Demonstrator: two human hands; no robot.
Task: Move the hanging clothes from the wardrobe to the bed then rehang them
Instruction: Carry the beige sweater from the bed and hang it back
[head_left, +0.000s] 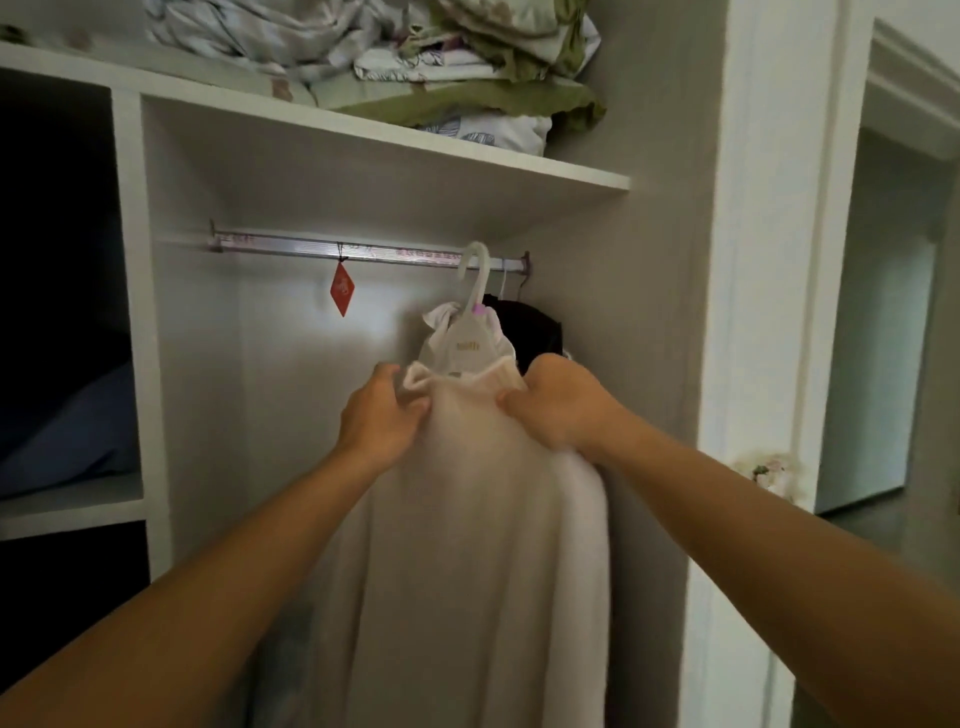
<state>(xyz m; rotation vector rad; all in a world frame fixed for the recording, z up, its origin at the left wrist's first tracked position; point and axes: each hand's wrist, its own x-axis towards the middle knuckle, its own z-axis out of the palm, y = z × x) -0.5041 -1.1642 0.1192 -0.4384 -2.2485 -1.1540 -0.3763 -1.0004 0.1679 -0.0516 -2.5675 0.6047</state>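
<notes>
A long white garment (467, 545) hangs from a white plastic hanger (475, 306) whose hook sits at the metal rail (332, 249) near its right end. My left hand (382, 415) grips the garment's left shoulder. My right hand (563, 402) grips its right shoulder. Behind the white garment, a dark garment (535, 327) hangs on the rail against the wardrobe's right wall.
A red diamond tag (341, 295) dangles from the rail's middle. Folded bedding (467, 67) is piled on the shelf (363, 135) above. Dark side compartments (57, 260) lie to the left. A white door frame (769, 260) and a doorway are to the right.
</notes>
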